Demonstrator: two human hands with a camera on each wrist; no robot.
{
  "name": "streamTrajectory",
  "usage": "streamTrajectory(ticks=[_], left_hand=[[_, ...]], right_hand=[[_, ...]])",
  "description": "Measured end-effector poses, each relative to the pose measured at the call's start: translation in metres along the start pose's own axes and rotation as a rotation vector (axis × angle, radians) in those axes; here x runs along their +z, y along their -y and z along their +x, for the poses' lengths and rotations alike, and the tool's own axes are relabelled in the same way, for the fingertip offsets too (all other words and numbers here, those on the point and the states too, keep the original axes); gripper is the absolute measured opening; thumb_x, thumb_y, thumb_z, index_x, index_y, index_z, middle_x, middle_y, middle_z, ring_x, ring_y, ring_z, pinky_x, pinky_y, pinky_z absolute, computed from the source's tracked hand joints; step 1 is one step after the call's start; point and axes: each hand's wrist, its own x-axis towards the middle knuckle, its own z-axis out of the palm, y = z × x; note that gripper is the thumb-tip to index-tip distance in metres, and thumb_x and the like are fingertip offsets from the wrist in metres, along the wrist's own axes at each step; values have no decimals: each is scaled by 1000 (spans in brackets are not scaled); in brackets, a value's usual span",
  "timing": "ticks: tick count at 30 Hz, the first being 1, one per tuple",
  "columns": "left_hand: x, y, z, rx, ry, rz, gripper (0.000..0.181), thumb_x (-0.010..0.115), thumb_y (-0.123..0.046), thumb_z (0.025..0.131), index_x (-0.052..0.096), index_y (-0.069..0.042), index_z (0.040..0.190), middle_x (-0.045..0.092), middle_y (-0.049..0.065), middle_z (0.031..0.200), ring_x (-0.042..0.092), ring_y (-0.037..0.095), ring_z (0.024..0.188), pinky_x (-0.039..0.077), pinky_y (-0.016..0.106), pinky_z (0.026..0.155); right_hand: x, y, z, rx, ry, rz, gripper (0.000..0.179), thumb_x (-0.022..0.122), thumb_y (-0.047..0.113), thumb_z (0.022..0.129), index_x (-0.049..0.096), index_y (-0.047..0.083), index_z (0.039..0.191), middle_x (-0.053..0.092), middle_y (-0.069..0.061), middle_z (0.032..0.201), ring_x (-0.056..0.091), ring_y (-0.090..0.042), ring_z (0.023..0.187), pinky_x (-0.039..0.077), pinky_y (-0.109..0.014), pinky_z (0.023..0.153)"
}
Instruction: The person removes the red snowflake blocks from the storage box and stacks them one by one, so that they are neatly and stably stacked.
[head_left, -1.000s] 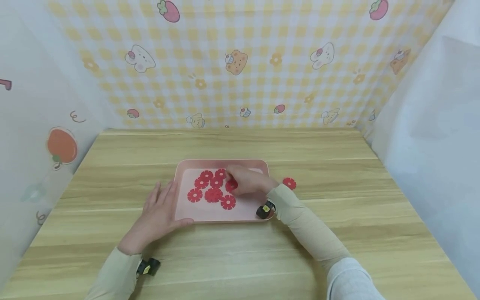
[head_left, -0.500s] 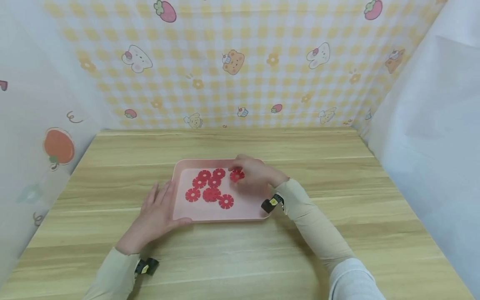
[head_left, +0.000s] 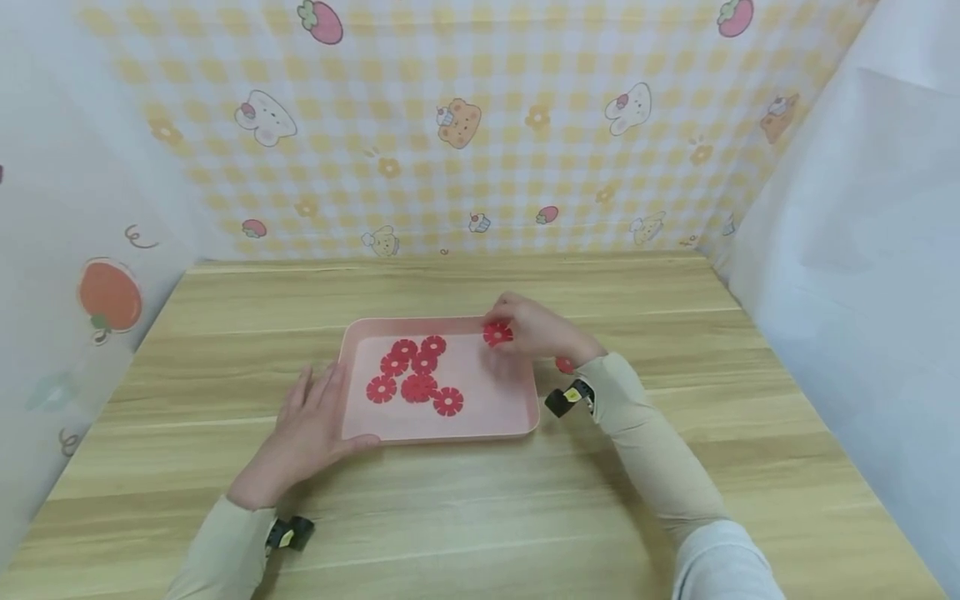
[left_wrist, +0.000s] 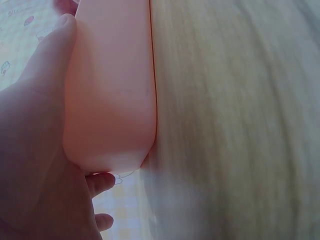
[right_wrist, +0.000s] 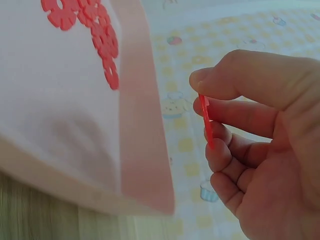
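My right hand (head_left: 536, 325) pinches a red snowflake disc (head_left: 497, 335), a round notched plastic building piece, over the tray's back right corner. In the right wrist view, thumb and fingers hold this disc (right_wrist: 206, 120) nearly edge-on to the camera. Several more red snowflake discs (head_left: 424, 362) lie loose in the left and middle of the pink tray (head_left: 487, 435), some overlapping. My left hand (head_left: 307, 421) rests against the tray's front left corner, its thumb along the front rim and its fingers by the left side. The left wrist view shows the tray's outer wall (left_wrist: 112, 85) beside this thumb.
Another red snowflake disc (head_left: 564, 365) lies on the wooden table (head_left: 420, 517) right of the tray, partly hidden by the right wrist. A yellow checked cloth (head_left: 510, 150) hangs behind the table, with pale sheets on both sides.
My right hand has moved right and back from the middle of the tray, carrying the pinched disc away from the others. My left hand stays at the tray's corner. The head view has shifted slightly.
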Motion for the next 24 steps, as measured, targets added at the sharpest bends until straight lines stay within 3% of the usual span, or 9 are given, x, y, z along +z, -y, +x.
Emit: streamTrajectory(ticks=[7, 13, 24], left_hand=[[-1, 0, 2, 24, -10, 13, 120, 66, -69, 72, 14, 6, 149, 23, 30, 152, 13, 48, 140, 6, 65, 113], [5, 0, -1, 63, -25, 38, 118, 67, -67, 74, 15, 9, 148, 25, 31, 150, 21, 46, 139, 5, 61, 115], [3, 0, 1, 48, -16, 48, 116, 65, -67, 76, 15, 10, 148, 20, 32, 152, 12, 50, 140, 5, 63, 114]], right_hand=[[-12, -16, -21, 65, -40, 45, 35, 74, 12, 82, 67, 5, 115, 56, -6, 107, 55, -21, 98, 51, -39, 92], [-6, -37, -44, 57, -77, 54, 35, 74, 10, 81, 67, 0, 114, 55, -9, 103, 56, -22, 95, 51, -41, 88], [0, -69, -74, 118, -137, 27, 37, 75, 8, 77, 64, -3, 111, 55, -13, 101, 53, -23, 90, 48, -37, 81]])
